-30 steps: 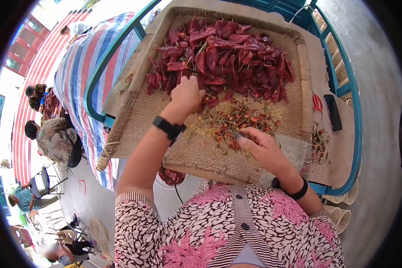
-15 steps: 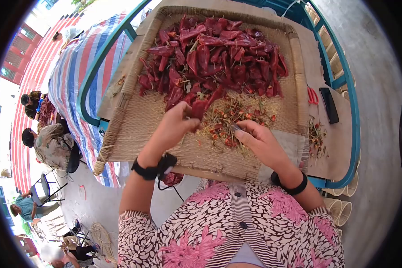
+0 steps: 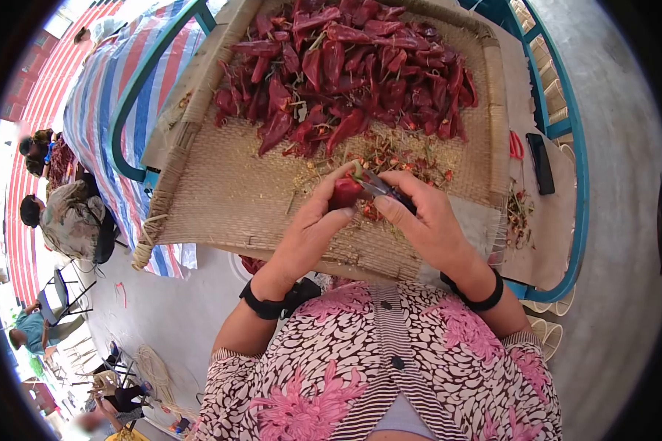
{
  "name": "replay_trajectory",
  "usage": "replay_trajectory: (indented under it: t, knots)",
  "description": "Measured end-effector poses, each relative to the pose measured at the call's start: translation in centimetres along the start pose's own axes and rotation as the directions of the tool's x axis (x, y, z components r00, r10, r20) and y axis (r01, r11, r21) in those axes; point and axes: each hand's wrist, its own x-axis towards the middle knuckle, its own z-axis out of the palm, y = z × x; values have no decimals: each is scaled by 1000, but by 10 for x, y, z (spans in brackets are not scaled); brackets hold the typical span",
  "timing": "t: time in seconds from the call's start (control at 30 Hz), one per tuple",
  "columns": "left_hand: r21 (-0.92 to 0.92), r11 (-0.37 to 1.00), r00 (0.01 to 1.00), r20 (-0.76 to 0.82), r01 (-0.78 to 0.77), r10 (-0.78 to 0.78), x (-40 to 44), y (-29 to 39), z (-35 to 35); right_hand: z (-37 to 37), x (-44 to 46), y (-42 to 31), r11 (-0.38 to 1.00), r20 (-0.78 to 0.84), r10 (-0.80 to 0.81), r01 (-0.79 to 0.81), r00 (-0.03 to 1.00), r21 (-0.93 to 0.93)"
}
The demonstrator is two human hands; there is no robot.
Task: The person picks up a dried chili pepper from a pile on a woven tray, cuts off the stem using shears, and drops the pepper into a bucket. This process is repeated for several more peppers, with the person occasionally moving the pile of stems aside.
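My left hand point(image 3: 310, 231) pinches a dark red chili pepper point(image 3: 345, 192), its green stem end turned up and to the right. My right hand point(image 3: 438, 228) grips a small metal cutter point(image 3: 379, 185) with a dark handle, its blade at the pepper's stem; the exact kind of tool is hard to make out. Both hands meet over the near part of a woven tray point(image 3: 235, 198). Beyond them lies a large heap of red chili peppers point(image 3: 368, 81). Cut stems and seeds point(image 3: 419, 156) are scattered between the heap and my hands.
A teal metal rail point(image 3: 577, 176) runs around the tray. Red-handled scissors point(image 3: 516, 145) and a black phone point(image 3: 541, 165) lie on cardboard at the right, near more stem scraps point(image 3: 520, 217). Striped sheeting point(image 3: 118, 110) and seated people point(image 3: 73, 220) are at the left.
My left hand has moved right and nearer with a pepper from the heap's edge. My right hand has brought the cutter up to its stem. The view has shifted slightly.
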Motion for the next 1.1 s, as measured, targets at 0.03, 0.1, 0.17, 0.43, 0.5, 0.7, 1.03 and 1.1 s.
replay_trajectory:
  t: [0.03, 0.1, 0.17, 0.43, 0.5, 0.7, 1.03, 1.1]
  knots:
    - [-24, 1000, 1000, 16, 3, -3, -1, 1, 1, 0, 0, -1, 999, -9, -18, 18, 1000, -35]
    - [-134, 991, 1000, -20, -12, 10, -2, -4, 3, -1, 0, -4, 993, -25, -56, 53, 998, -104]
    - [-212, 977, 998, -58, -36, 24, -2, -11, 4, -1, 0, -1, 984, -22, -89, 85, 996, -154]
    - [-276, 950, 982, -161, -144, 102, 4, -20, 0, 1, 0, 4, 958, -34, -195, 183, 980, -222]
    - [-246, 958, 976, -190, -149, 103, 3, -25, 0, -1, 0, 0, 952, -2, -204, 198, 979, -232]
    - [-235, 951, 952, -274, -202, 135, 4, -30, 5, 3, -2, -6, 899, 14, -141, 134, 990, -417]
    - [-595, 783, 977, -199, -180, 73, 7, -42, 4, -3, 1, 10, 707, 433, 252, -471, 865, 529]
    - [-651, 741, 987, -124, -161, 106, 7, -43, 0, -12, 3, 11, 474, 608, 199, -618, 769, 627]
